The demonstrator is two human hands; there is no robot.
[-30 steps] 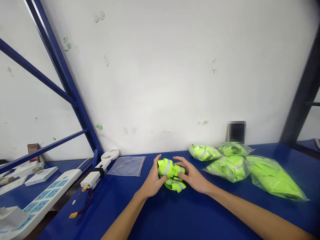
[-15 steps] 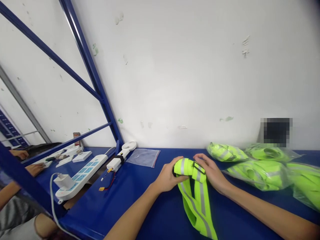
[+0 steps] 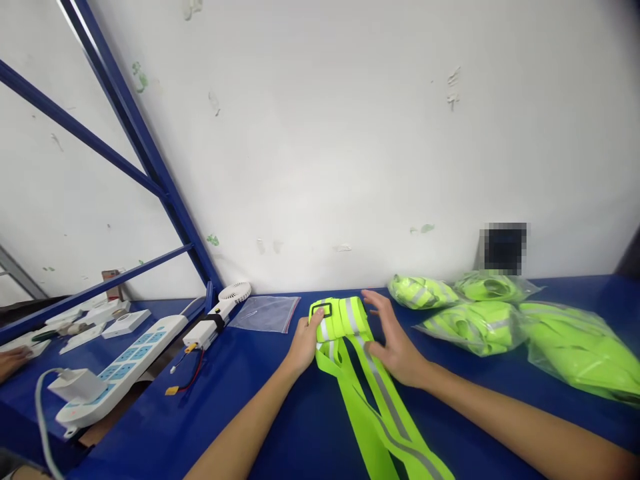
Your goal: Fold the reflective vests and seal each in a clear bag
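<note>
A partly rolled fluorescent yellow-green reflective strap (image 3: 339, 319) with silver stripes is just above the blue table. My left hand (image 3: 303, 345) is closed on the left side of the roll, thumb on top beside a black rectangular buckle (image 3: 329, 309). To the right of the roll, my right hand (image 3: 399, 347) is open with its fingers apart. Its thumb is close to the strap; whether they touch, I cannot tell. Loose lengths of the strap hang from the roll and trail toward me over the table.
Several clear bags of yellow-green straps (image 3: 480, 327) lie at right. A flat clear zip bag (image 3: 267, 313), a small white fan (image 3: 235, 292) and a white power strip (image 3: 133, 360) are at left. Beyond the blue frame post (image 3: 173, 200), another person's hand (image 3: 13, 362) shows.
My view has shifted to the right. The buckle has gone from the roll's right side to its left, by my left thumb. My right hand has opened away from the roll.
</note>
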